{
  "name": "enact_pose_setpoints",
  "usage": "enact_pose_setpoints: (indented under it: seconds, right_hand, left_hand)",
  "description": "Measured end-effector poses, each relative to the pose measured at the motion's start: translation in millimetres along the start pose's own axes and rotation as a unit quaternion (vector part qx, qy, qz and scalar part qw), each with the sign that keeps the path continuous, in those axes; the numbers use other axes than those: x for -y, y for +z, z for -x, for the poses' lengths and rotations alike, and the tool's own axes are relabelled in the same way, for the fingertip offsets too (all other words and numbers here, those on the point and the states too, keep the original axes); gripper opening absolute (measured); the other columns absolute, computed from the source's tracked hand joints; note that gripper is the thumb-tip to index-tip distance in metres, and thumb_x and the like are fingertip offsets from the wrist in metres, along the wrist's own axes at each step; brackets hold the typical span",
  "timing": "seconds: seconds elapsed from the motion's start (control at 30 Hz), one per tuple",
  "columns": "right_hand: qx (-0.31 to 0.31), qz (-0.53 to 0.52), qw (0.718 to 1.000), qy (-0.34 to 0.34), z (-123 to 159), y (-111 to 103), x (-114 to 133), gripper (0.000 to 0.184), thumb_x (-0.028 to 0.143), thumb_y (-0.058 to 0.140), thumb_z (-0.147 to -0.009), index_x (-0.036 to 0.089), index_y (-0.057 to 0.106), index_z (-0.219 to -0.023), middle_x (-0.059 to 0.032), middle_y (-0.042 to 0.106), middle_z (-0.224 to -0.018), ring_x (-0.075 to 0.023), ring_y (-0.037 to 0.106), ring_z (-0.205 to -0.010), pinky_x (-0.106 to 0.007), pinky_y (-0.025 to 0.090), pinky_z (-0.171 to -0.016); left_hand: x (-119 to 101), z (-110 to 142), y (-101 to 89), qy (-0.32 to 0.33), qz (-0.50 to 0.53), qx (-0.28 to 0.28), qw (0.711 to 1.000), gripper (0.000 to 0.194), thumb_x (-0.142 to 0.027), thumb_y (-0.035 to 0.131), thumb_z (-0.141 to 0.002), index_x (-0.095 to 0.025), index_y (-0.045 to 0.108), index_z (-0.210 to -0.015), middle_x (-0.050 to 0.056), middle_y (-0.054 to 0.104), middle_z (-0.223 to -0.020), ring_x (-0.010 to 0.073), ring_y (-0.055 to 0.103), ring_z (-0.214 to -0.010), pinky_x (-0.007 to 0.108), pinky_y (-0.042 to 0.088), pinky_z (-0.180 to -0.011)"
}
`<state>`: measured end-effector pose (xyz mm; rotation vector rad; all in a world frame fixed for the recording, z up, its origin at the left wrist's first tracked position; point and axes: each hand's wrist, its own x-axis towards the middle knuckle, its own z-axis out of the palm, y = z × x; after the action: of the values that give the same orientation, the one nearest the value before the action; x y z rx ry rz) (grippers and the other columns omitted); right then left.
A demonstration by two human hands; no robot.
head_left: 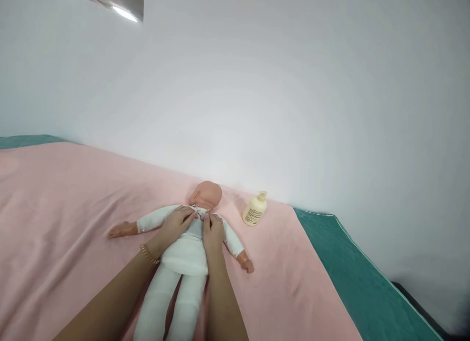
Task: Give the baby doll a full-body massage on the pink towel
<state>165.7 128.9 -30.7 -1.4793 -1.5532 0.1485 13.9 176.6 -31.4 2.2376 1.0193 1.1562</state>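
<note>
A baby doll (207,194) in a white one-piece suit (185,255) lies on its back on a pink towel (66,209), head toward the wall, arms spread. My left hand (176,222) rests on the doll's upper chest, fingers pinched on the suit's fabric near the collar. My right hand (213,228) is beside it, fingers also pinched on the suit's front at the neckline. A gold bracelet (149,254) sits on my left wrist. Both forearms run up over the doll's legs.
A cream pump bottle (255,210) with a label lies tilted on the towel right of the doll's head. The towel covers a green mattress (352,277) whose edge runs along the right. A white wall (257,86) stands close behind.
</note>
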Motion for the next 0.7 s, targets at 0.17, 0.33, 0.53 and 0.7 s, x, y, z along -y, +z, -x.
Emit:
enact_pose_setpoints:
  seconds: [0.17,0.33,0.53,0.7]
  right_hand:
    - [-0.030,-0.040,0.999,-0.010,6.7,-4.8,3.7,0.027,0.028,0.041,-0.096,0.020,0.067,-0.095,-0.0087,0.067,-0.099,-0.0226,0.057,-0.098,-0.035,0.042,-0.088]
    - [0.010,-0.022,1.000,-0.017,7.5,-4.5,2.3,0.027,0.025,0.042,-0.095,0.019,0.068,-0.095,-0.0092,0.068,-0.098,-0.0234,0.057,-0.096,-0.036,0.042,-0.089]
    - [0.019,-0.016,0.999,-0.020,5.5,-2.2,0.1,0.029,0.023,0.041,-0.094,0.019,0.069,-0.091,-0.0089,0.068,-0.092,-0.0231,0.059,-0.092,-0.036,0.042,-0.087]
    - [0.009,-0.026,0.999,-0.020,7.8,-4.9,2.3,0.029,0.024,0.041,-0.095,0.019,0.069,-0.093,-0.0087,0.069,-0.096,-0.0228,0.059,-0.095,-0.036,0.043,-0.088]
  left_hand:
    - [-3.0,6.3,-2.1,0.016,-0.016,-0.029,0.999,0.035,-0.040,0.040,-0.095,-0.020,0.069,-0.095,0.007,0.072,-0.107,0.0247,0.060,-0.106,0.043,0.042,-0.100]
    - [-7.4,8.1,-3.1,-0.010,-0.024,-0.020,0.999,0.036,-0.043,0.041,-0.094,-0.020,0.069,-0.097,0.008,0.073,-0.102,0.0270,0.061,-0.102,0.044,0.044,-0.097]
    - [-8.7,7.5,-2.3,-0.019,-0.030,-0.026,0.999,0.039,-0.046,0.041,-0.093,-0.020,0.070,-0.093,0.010,0.073,-0.099,0.0288,0.063,-0.099,0.045,0.046,-0.093]
    - [-9.5,9.3,-3.8,-0.009,-0.019,-0.018,1.000,0.038,-0.046,0.041,-0.095,-0.019,0.068,-0.099,0.009,0.072,-0.103,0.0273,0.062,-0.102,0.045,0.044,-0.096]
